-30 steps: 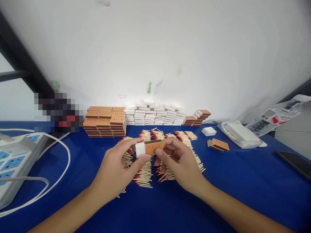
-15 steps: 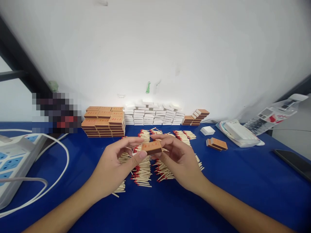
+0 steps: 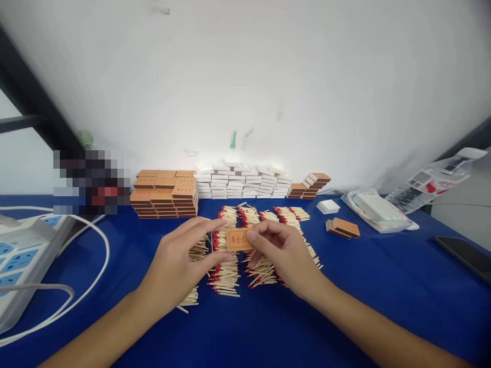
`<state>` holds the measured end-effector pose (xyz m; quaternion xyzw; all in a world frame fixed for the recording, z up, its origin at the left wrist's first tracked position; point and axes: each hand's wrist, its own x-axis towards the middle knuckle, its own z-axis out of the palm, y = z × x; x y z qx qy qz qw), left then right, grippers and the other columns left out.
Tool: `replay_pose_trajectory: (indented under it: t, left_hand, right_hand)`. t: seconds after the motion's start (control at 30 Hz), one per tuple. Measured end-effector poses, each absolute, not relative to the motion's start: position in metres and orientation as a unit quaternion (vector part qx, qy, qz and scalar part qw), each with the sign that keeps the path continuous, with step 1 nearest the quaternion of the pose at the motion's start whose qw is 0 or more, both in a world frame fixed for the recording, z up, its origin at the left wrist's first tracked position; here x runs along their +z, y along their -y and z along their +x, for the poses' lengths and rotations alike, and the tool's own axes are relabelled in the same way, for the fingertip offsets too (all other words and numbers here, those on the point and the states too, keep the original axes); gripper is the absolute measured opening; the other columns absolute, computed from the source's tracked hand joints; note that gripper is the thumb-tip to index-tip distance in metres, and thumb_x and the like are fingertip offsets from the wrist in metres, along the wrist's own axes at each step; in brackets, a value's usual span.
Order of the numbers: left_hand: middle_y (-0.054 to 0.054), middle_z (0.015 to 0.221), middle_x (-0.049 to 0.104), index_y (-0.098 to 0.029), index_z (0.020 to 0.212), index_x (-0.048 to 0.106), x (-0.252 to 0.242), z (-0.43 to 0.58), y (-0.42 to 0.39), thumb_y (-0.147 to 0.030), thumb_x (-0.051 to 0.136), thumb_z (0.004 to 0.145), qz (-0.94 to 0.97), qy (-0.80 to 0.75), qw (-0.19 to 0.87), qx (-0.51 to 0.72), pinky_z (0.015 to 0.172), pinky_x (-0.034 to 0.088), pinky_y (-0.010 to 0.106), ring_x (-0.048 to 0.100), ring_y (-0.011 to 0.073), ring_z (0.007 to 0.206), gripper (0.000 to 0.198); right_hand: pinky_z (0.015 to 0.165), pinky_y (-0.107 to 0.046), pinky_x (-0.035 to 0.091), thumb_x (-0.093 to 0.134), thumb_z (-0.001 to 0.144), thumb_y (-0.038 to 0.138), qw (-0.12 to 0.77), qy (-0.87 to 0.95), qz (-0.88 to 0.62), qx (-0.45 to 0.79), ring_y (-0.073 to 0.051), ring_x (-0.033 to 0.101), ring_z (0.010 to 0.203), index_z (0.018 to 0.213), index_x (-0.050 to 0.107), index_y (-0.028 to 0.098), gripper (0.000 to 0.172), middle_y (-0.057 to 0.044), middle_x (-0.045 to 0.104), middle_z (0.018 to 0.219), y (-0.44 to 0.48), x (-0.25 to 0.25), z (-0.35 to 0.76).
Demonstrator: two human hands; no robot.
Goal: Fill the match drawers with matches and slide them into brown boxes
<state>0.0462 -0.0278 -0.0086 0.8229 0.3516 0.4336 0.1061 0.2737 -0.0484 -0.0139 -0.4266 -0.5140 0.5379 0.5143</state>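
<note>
An orange matchbox (image 3: 238,239) is held level above the table, its printed face turned up to me. Its white inner tray (image 3: 213,243), filled with red-headed matches, sticks out of the sleeve at the left end. My left hand (image 3: 174,263) grips the tray's long sides between thumb and fingers. At the sleeve's right end, my right hand (image 3: 287,255) pinches it with the thumb on top; the fingers underneath are partly hidden. Rows of loose matches (image 3: 223,278) lie on the blue table (image 3: 245,332) below and behind both hands.
Orange matchboxes (image 3: 164,197) are stacked at the back left, beside white trays (image 3: 235,184) against the wall. Right of these are more matchboxes (image 3: 343,228), two white trays (image 3: 328,206), a plastic bottle (image 3: 425,181) and a phone (image 3: 466,258). A power strip (image 3: 28,260) with cables lies left.
The matchbox has tipped so its printed top faces me, and the match-filled tray end now shows at the left. My right thumb has moved onto the top of the sleeve.
</note>
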Motion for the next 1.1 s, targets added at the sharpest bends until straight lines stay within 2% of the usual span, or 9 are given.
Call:
replay_pose_trajectory:
  t: [0.2,0.43,0.6,0.73,0.83,1.0,1.1]
  left_hand:
    - [-0.001,0.103,0.074,-0.027,0.121,0.075,-0.003,0.046,0.027,-0.036,0.088,0.083,0.804,-0.393,0.141,0.424,0.081,0.057,0.027,0.070,0.0159,0.087,0.042]
    - [0.000,0.109,0.074,-0.028,0.121,0.075,-0.002,0.046,0.023,-0.041,0.084,0.088,0.793,-0.416,0.134,0.423,0.089,0.056,0.029,0.070,0.0170,0.096,0.036]
    - [0.002,0.116,0.074,-0.028,0.123,0.073,-0.007,0.053,0.038,-0.038,0.083,0.089,0.821,-0.356,0.168,0.414,0.096,0.054,0.031,0.069,0.0191,0.108,0.037]
    - [0.000,0.111,0.074,-0.028,0.119,0.072,-0.008,0.065,0.066,-0.035,0.085,0.087,0.861,-0.286,0.252,0.337,0.094,0.054,0.032,0.066,0.0182,0.104,0.035]
    - [0.000,0.104,0.073,-0.026,0.110,0.073,-0.009,0.072,0.081,-0.034,0.089,0.083,0.883,-0.276,0.289,0.247,0.091,0.054,0.036,0.064,0.0209,0.101,0.033]
    - [0.003,0.104,0.072,-0.022,0.108,0.072,-0.022,0.076,0.086,-0.027,0.087,0.082,0.916,-0.268,0.235,0.187,0.097,0.050,0.047,0.061,0.0270,0.103,0.031]
    - [0.004,0.108,0.070,-0.023,0.110,0.072,-0.026,0.074,0.086,-0.033,0.089,0.081,0.921,-0.265,0.206,0.196,0.104,0.047,0.051,0.061,0.0278,0.105,0.035]
  right_hand:
    - [0.048,-0.025,0.055,0.084,0.083,0.049,0.541,0.492,-0.441,0.520,-0.012,0.064,0.049,0.074,0.068,0.018,0.035,0.002,0.065,0.070,0.041,-0.017,0.279]
    - [0.047,-0.023,0.051,0.082,0.084,0.045,0.581,0.455,-0.457,0.497,-0.014,0.061,0.061,0.073,0.066,0.020,0.032,0.001,0.065,0.072,0.034,-0.019,0.287]
    - [0.042,-0.022,0.047,0.079,0.086,0.051,0.596,0.462,-0.478,0.450,-0.014,0.059,0.053,0.077,0.066,0.021,0.034,0.002,0.062,0.061,0.023,-0.013,0.299]
    - [0.040,-0.021,0.043,0.078,0.087,0.049,0.623,0.462,-0.490,0.397,-0.013,0.058,0.049,0.077,0.065,0.020,0.032,0.001,0.064,0.058,0.013,-0.010,0.312]
    - [0.040,-0.020,0.040,0.077,0.088,0.047,0.627,0.463,-0.502,0.375,-0.013,0.056,0.047,0.077,0.065,0.021,0.031,0.001,0.064,0.055,0.008,-0.014,0.318]
    - [0.039,-0.020,0.042,0.079,0.086,0.049,0.610,0.471,-0.509,0.382,-0.013,0.058,0.047,0.077,0.065,0.020,0.033,0.001,0.064,0.056,0.005,-0.021,0.316]
    - [0.039,-0.021,0.043,0.080,0.085,0.050,0.605,0.483,-0.507,0.379,-0.013,0.059,0.048,0.077,0.065,0.020,0.034,0.001,0.065,0.060,0.006,-0.022,0.315]
